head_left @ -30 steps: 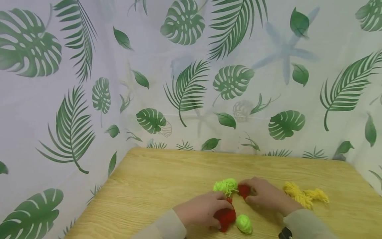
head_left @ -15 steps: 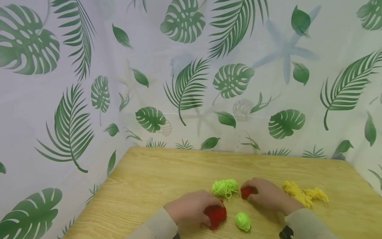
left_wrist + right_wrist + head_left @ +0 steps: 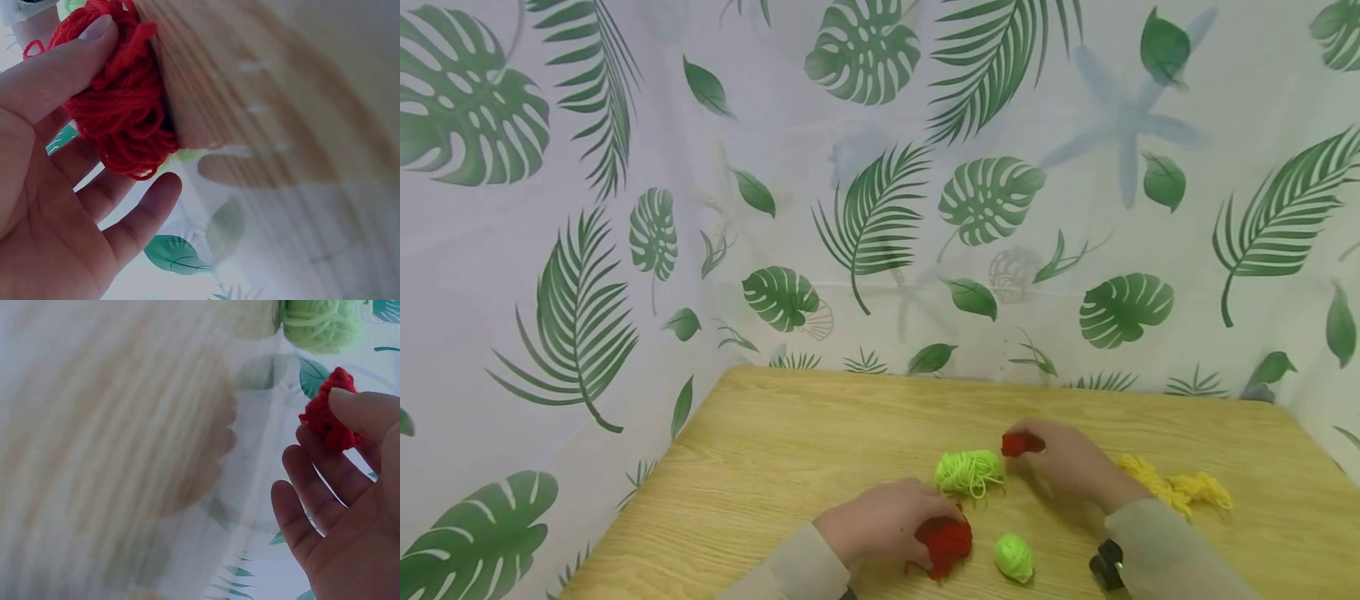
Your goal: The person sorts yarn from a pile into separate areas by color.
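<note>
My left hand (image 3: 886, 523) grips a red yarn bundle (image 3: 946, 543) near the table's front; in the left wrist view the thumb lies across the red yarn (image 3: 128, 100) with the fingers behind it. Farther back, my right hand (image 3: 1067, 462) pinches a smaller red yarn piece (image 3: 1015, 444), which the right wrist view shows as a knotted red lump (image 3: 331, 415) between thumb and index finger. A loose lime-green skein (image 3: 967, 472) lies between the two hands, and a round lime-green ball (image 3: 1014, 557) sits right of the left hand.
A yellow yarn bundle (image 3: 1198, 490) lies on the right, partly behind the right forearm. The wooden table (image 3: 790, 433) meets a leaf-patterned cloth (image 3: 880, 333) at its back edge.
The left hand has drawn the larger red bundle left, away from the green skein and ball. The right hand has moved back from the front with the small red piece.
</note>
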A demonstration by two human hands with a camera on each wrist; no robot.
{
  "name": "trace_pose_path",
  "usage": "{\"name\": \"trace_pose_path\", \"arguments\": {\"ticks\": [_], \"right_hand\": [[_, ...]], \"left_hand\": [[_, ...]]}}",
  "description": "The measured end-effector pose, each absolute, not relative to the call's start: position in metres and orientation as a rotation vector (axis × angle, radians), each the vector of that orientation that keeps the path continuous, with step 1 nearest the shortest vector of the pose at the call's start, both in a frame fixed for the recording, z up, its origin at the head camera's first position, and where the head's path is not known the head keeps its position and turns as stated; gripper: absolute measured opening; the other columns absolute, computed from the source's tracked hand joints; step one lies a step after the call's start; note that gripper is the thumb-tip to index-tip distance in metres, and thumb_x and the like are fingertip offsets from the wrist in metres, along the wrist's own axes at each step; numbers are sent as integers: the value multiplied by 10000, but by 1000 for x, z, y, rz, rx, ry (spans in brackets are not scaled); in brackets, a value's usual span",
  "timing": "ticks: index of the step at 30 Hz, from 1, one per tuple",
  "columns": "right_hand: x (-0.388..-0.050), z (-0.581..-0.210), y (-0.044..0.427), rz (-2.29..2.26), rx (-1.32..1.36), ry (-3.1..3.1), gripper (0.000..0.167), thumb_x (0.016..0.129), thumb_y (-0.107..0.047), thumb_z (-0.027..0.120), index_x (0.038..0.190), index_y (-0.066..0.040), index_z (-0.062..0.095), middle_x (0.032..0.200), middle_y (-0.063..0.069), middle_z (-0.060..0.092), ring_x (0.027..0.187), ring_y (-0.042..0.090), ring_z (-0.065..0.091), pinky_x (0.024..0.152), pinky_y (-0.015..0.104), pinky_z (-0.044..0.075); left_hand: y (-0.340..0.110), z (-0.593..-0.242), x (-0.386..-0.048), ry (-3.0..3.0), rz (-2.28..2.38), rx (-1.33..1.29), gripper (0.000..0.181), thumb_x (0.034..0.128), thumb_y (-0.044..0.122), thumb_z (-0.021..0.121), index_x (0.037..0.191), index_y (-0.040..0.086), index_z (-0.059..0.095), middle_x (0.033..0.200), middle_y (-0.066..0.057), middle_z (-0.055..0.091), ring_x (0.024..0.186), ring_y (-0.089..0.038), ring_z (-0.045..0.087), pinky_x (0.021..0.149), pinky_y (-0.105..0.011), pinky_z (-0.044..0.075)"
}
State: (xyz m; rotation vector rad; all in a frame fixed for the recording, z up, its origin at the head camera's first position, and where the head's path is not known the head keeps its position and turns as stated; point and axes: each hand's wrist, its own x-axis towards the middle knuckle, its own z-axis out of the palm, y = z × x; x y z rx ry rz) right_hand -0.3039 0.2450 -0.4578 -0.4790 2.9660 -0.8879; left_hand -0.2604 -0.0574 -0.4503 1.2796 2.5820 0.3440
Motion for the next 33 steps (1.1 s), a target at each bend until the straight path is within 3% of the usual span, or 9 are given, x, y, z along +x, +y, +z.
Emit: {"name": "trace_pose_path", "arguments": {"ticks": [8,17,24,33], "right_hand": [[-321,-461,245,-919,-432,2980,321,969,-240,671,1276,-149,653,1148,32,675,1065,265,621,929,525,485],[-333,-464,244,-841,-445,3014,271,957,-170,660,1225,-130,673,1125,38,676,1073,288,612,940,535,472],[-338,-463,242,-791,-429,3048,292,949,-218,699,1221,-115,679,1133,54,679,1052,290,614,907,521,487],[-347,-470,245,-659,-528,3093,277,907,-103,695,1184,-83,689,1108,82,687,1057,335,623,919,533,485]], "left_hand": [[-59,-449,-259,2580,354,1249,534,836,271,849,1311,374,630,1141,213,585,987,17,513,836,-211,477],[-58,-448,-260,2563,401,1205,526,834,229,849,1291,379,635,1097,215,583,966,16,513,828,-216,480],[-59,-450,-259,2552,429,1195,535,824,236,859,1284,384,631,1098,220,586,970,21,518,826,-211,482],[-59,-453,-261,2560,419,1173,539,822,243,859,1283,396,625,1079,239,585,951,19,514,814,-212,479]]}}
